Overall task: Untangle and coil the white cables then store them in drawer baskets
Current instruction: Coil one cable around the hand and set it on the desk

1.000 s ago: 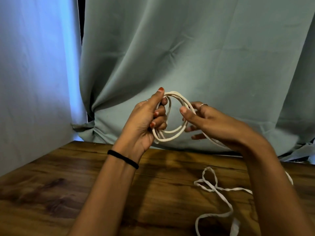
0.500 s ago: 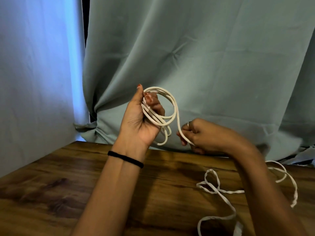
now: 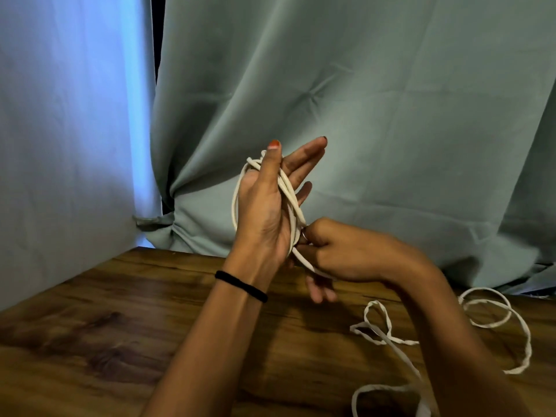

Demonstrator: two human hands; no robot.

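Observation:
A round white cable (image 3: 235, 203) is wound in several loops around my left hand (image 3: 264, 215), which is raised above the table with its fingers and thumb held straight. The loops cross the palm and pass behind the hand. Just below that palm, my right hand (image 3: 340, 254) pinches the free run of the same cable with curled fingers. The rest of the white cable (image 3: 388, 341) trails under my right forearm and lies in loose loops on the table at the right.
The wooden table (image 3: 120, 326) stretches left and toward me. A grey-green curtain (image 3: 376, 115) hangs right behind the hands and a pale curtain (image 3: 60, 145) stands at the left. No drawer or basket is in view.
My left hand has straightened its fingers, with the loops now around it. My right hand has moved in close under the left palm, bringing the cable with it.

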